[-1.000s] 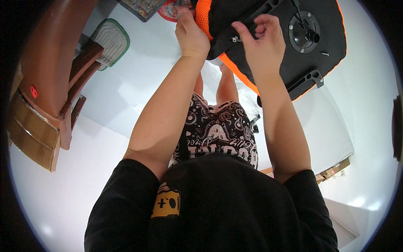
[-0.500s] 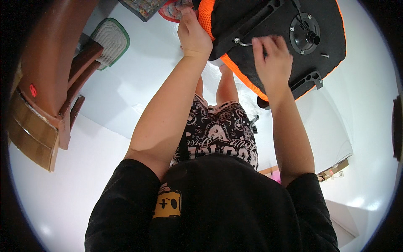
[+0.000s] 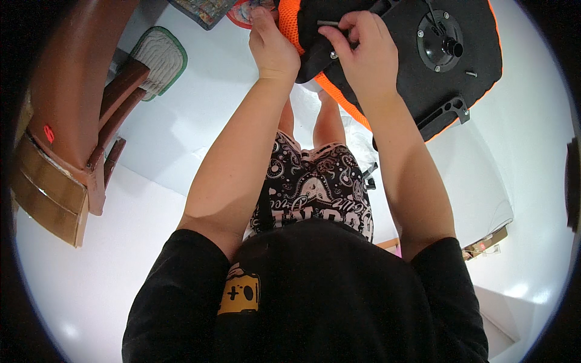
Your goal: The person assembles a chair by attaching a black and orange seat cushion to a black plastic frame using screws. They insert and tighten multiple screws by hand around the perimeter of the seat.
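Observation:
An upturned black chair seat point(image 3: 405, 81) with orange mesh edging lies at the upper right, its underside facing me. My left hand point(image 3: 275, 53) is closed at its left edge, the fingers partly hidden. Between the thumb and fingers of my right hand point(image 3: 372, 57) is a hex key point(image 3: 328, 23), its straight arm pointing left. Just below my right fingertips, a bolt head point(image 3: 334, 55) shows at the black bracket. Farther right on the underside are a round black plate point(image 3: 428, 51) with a central stub, a loose bolt point(image 3: 471, 74) and a second black bracket point(image 3: 449, 111).
Brown wooden furniture point(image 3: 72, 103) stands at the left, beside a pale pad with green trim point(image 3: 162, 63). A dark patterned mat point(image 3: 206, 11) lies at the top. Clear plastic wrap point(image 3: 361, 142) rests on the floor below the seat.
My right hand has moved left and up, and the hex key has come away from the bolt head. My left hand and the seat's left edge have shifted slightly left.

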### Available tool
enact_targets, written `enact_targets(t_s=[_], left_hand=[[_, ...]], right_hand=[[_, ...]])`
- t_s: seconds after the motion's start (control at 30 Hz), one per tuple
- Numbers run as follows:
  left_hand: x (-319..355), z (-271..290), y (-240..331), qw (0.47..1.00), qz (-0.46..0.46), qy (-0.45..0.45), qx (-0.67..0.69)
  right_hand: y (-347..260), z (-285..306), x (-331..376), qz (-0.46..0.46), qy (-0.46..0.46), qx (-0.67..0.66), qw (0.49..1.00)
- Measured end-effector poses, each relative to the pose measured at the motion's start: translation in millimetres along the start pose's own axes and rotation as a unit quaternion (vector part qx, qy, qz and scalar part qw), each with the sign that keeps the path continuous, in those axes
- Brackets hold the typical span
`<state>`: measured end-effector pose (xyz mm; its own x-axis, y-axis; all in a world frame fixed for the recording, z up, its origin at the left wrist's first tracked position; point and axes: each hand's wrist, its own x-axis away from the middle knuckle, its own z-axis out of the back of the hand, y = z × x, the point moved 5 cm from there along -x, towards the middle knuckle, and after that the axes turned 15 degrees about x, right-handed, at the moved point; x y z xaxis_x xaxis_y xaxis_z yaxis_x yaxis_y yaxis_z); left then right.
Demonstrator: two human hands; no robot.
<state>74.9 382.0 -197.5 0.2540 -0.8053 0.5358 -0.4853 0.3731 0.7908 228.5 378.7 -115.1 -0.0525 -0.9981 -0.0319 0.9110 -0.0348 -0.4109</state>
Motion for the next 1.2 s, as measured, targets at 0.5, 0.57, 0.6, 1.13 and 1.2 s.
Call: enact_targets(t_s=[0.5,0.57,0.6,1.13,1.2], left_hand=[[10,-8,10,0.999,0.007,0.043,-0.011],[5,-7,8,1.000,-0.010,0.025,0.002],[4,-7,8,1.000,-0.005,0.025,0.001],[6,-3,7,0.996,-0.023,0.022,-0.084],[5,-2,7,0.996,-0.019,0.015,-0.082]], right_hand=[[13,1,-3,-0.062,0.003,0.010,0.998],[10,0,-15,0.031,-0.041,0.058,0.997],[8,-2,-17,0.039,-0.046,0.056,0.997],[26,6,66,-0.364,-0.102,-0.452,0.808],[19,6,62,-0.328,-0.122,-0.374,0.859]])
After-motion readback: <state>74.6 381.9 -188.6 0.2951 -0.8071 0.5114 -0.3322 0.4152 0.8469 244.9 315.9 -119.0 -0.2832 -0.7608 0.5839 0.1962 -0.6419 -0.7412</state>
